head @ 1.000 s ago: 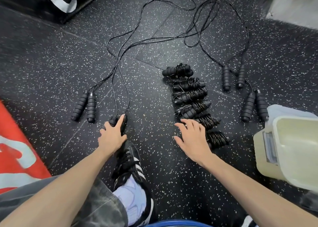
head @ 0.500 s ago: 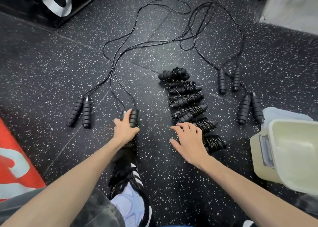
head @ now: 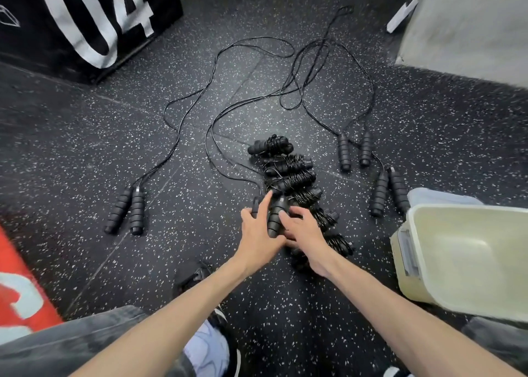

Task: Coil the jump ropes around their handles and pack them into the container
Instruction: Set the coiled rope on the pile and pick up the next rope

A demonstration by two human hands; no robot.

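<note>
My left hand (head: 257, 231) grips a pair of black foam jump-rope handles (head: 275, 216) just above the speckled floor, and their thin black rope (head: 217, 125) trails away from me. My right hand (head: 304, 229) touches the same handles from the right, its fingers curled against them. Behind my hands lies a row of several coiled ropes (head: 288, 171), each wound round its handles. Loose handle pairs lie at the left (head: 127, 209), at the right (head: 353, 151) and beside the container (head: 388, 189). The beige plastic container (head: 411, 248) stands open at the right.
A black box with white "04" lettering (head: 85, 19) stands at the back left. A red mat (head: 20, 285) lies at the left edge. A grey wall or block (head: 471, 25) rises at the back right. My shoe (head: 208, 345) and knee sit below my arms.
My left hand has carried the handle pair to the right, up to the row of coiled ropes. My right hand has closed in on the handles. The camera has tilted up.
</note>
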